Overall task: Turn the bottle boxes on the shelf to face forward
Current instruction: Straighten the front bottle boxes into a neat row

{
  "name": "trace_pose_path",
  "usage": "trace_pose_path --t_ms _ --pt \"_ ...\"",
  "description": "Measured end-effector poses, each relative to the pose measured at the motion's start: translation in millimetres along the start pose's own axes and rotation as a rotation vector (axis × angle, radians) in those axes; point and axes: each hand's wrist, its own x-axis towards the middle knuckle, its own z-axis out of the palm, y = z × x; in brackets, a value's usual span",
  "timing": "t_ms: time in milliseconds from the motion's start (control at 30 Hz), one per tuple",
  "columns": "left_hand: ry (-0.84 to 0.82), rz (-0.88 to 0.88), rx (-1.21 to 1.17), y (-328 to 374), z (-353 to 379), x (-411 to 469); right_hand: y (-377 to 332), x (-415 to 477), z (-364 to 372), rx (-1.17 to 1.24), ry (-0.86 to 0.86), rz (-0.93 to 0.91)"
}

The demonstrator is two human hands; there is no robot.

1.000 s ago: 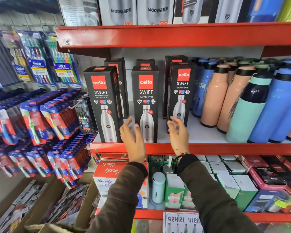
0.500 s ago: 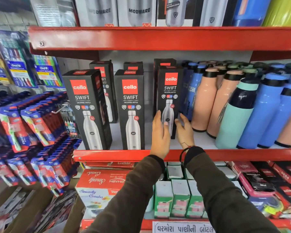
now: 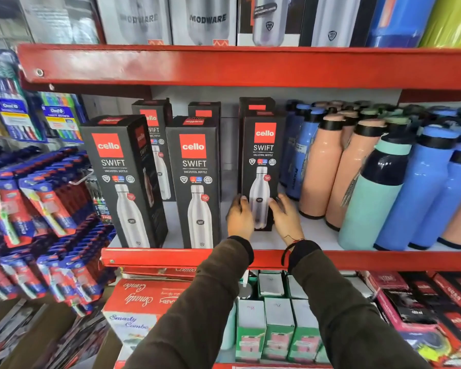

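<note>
Three black Cello Swift bottle boxes stand in the front row on the red shelf (image 3: 171, 258). The left box (image 3: 120, 179) is turned slightly, showing its side panel. The middle box (image 3: 196, 179) faces forward at the shelf's edge. The right box (image 3: 261, 161) faces forward but sits further back. My left hand (image 3: 238, 218) grips its lower left edge and my right hand (image 3: 285, 217) grips its lower right edge. More Cello boxes (image 3: 155, 123) stand in a row behind.
Peach, blue and teal bottles (image 3: 383, 177) crowd the shelf right of the box. Modware boxes (image 3: 208, 20) fill the shelf above. Toothbrush packs (image 3: 37, 209) hang at the left. Small green boxes (image 3: 272, 328) and a red combo box (image 3: 141, 299) sit on the shelf below.
Both hands moved from in front of the middle box to the right box and closed on its lower edges. The view shifted right and closer.
</note>
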Motion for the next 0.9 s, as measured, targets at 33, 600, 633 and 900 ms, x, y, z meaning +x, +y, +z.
trace_pose_path --t_ms 33,600,633,900 --pt "0.004 0.001 0.002 -1 -1 0 0 -1 -1 0.008 -0.004 0.003" --pt "0.06 0.014 0.023 1 -28 -60 -11 -64 -13 0.102 0.056 -0.055" --pt "0.057 0.024 0.028 0 -30 -63 -10 -67 -14 0.09 0.057 -0.056" --pt "0.061 0.046 0.073 2 -35 -85 -16 -86 -21 0.044 0.05 -0.049"
